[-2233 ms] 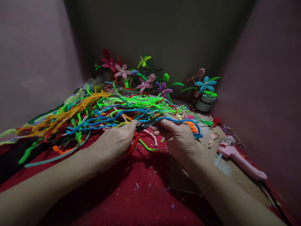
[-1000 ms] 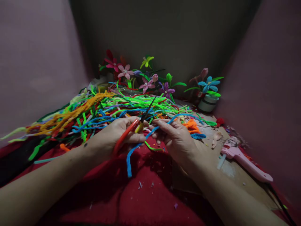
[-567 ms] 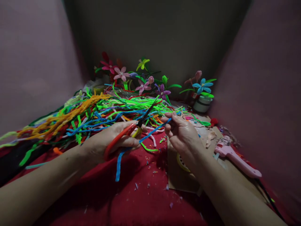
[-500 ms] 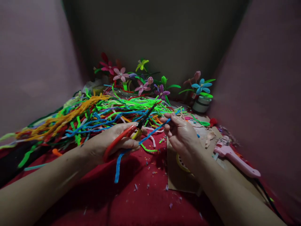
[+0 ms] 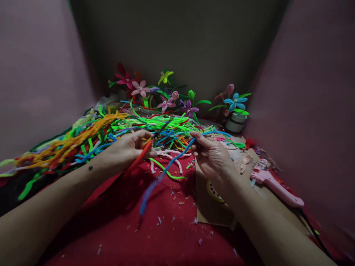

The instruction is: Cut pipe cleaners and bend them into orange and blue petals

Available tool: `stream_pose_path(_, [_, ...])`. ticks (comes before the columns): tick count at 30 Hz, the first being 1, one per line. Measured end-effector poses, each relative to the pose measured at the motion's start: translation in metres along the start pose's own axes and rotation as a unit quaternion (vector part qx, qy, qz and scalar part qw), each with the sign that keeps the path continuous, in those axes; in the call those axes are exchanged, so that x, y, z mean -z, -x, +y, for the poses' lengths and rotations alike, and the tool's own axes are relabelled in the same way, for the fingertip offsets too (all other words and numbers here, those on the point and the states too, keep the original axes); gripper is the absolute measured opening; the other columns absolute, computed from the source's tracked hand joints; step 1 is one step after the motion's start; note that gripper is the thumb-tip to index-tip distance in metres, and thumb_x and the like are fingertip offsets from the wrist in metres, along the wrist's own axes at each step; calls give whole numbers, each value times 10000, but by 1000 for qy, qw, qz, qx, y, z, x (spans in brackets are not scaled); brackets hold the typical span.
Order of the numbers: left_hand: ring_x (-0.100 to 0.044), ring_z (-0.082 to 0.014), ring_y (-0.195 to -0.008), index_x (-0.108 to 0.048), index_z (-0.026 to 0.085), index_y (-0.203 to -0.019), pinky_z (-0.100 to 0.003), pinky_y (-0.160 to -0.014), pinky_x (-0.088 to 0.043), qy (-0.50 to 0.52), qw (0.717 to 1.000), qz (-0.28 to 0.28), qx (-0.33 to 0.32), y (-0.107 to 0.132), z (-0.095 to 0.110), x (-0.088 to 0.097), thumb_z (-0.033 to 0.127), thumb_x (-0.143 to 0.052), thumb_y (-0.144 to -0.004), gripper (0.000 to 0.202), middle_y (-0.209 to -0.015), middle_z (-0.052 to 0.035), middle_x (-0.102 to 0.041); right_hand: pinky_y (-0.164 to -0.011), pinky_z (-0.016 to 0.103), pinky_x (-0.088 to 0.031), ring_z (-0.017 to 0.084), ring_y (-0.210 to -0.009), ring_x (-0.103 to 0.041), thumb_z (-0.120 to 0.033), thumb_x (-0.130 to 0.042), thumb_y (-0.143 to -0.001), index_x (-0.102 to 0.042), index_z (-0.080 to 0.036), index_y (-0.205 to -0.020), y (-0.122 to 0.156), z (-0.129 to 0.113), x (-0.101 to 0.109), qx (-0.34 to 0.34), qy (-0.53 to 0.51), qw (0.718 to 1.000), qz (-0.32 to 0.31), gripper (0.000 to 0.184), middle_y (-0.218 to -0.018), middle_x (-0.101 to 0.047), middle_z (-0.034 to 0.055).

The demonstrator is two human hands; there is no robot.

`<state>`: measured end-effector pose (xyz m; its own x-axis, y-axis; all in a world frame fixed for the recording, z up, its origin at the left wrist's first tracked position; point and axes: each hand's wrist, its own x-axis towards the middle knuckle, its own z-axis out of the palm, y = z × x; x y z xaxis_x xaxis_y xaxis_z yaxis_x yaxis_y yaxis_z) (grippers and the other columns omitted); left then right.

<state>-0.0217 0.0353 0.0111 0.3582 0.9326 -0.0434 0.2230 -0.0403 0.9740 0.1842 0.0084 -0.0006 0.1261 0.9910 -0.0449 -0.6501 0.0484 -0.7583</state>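
My left hand is closed around a pair of scissors with an orange-red handle. Their dark blades point up and away over the heap, and I cannot tell how far apart they are. A blue pipe cleaner is pinched between the thumb and fingers of my right hand. Its long end curves down to the left below the scissors, free of my left hand, with its tip blurred. Behind both hands lies a heap of pipe cleaners in green, orange, blue and other colours.
Pipe-cleaner flowers stand along the back, and a blue flower rises by a small jar. On the right, a pink glue gun with a cord rests on cardboard. Small clippings dot the red cloth.
The blue pipe cleaner has come out of my left hand and now dangles from my right. My left hand has shifted slightly left and turned the scissors, which it still holds.
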Motion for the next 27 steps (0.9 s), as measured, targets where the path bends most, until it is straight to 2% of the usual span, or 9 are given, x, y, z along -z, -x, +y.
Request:
stream_pose_path(2, [-532, -69, -555, -521, 194, -928, -146, -473, -399, 43, 998, 31, -25, 3, 3, -5, 173, -752, -595, 406, -705, 23, -586, -326, 133, -348, 53, -401, -514, -105, -695, -659, -658, -104, -632, 7, 9, -3, -57, -8, 998, -17, 46, -494, -570, -26])
stream_pose_path(5, [-442, -24, -444, -519, 204, -983, -127, -376, -298, 122, 992, -10, -1, 15, 8, -20, 233, -730, -644, 400, -746, 19, -605, -349, 142, -380, 63, -418, -528, -155, -738, -626, -656, -112, -629, 17, 26, -6, -122, -15, 991, -54, 93, -531, -601, -8])
stream_pose_path(6, [-452, -28, -452, -510, 205, -983, -126, -385, -312, 143, 989, -39, 4, 20, 9, -26, 231, -734, -640, 410, -730, 28, -599, -356, 145, -381, 64, -423, -527, -176, -746, -625, -658, -112, -632, 19, 31, -5, -126, -11, 990, -67, 109, -531, -601, -4])
stream_pose_path(8, [-527, -49, -566, -494, 196, -962, -135, -506, -413, 158, 987, -38, 12, 26, 10, -37, 172, -774, -582, 473, -728, 46, -574, -365, 146, -370, 59, -430, -513, -194, -750, -630, -659, -114, -630, 21, 37, -4, -119, -6, 989, -90, 122, -528, -599, -6])
stream_pose_path(10, [-562, -76, -668, -482, 188, -932, -160, -608, -454, 157, 987, -27, 17, 30, 11, -43, 143, -789, -554, 489, -752, 47, -565, -377, 144, -354, 45, -428, -484, -186, -742, -645, -661, -115, -630, 22, 40, -2, -110, -4, 988, -111, 109, -523, -590, -15])
stream_pose_path(13, [-552, -81, -656, -489, 177, -872, -163, -578, -441, 138, 990, -36, 17, 29, 10, -43, 151, -761, -594, 389, -772, 33, -569, -396, 143, -349, 29, -429, -453, -191, -724, -670, -684, -107, -693, 22, 38, -1, -115, 9, 984, -136, 95, -545, -594, -20])
stream_pose_path(17, [-476, -56, -516, -520, 190, -910, -144, -440, -344, 105, 994, -37, 15, 26, 6, -34, 201, -718, -658, 321, -680, 52, -528, -397, 148, -375, 62, -493, -535, -246, -700, -692, -688, -95, -727, 23, 33, -4, -123, 29, 983, -131, 155, -610, -635, 19])
stream_pose_path(23, [-475, -66, -515, -549, 190, -942, -161, -456, -350, 79, 994, -74, -18, 23, 3, -28, 259, -709, -691, 305, -642, 49, -512, -380, 125, -404, 52, -434, -521, -182, -689, -681, -682, -87, -705, 24, 29, -6, -134, 15, 985, -105, 99, -546, -613, 14])
stream_pose_path(27, [-461, -59, -500, -558, 203, -971, -170, -459, -352, 64, 994, -73, -58, 23, 2, -30, 289, -696, -708, 309, -646, 51, -505, -327, 100, -372, 42, -396, -499, -111, -673, -677, -668, -101, -670, 24, 28, -9, -155, -30, 982, -99, 14, -500, -586, -4])
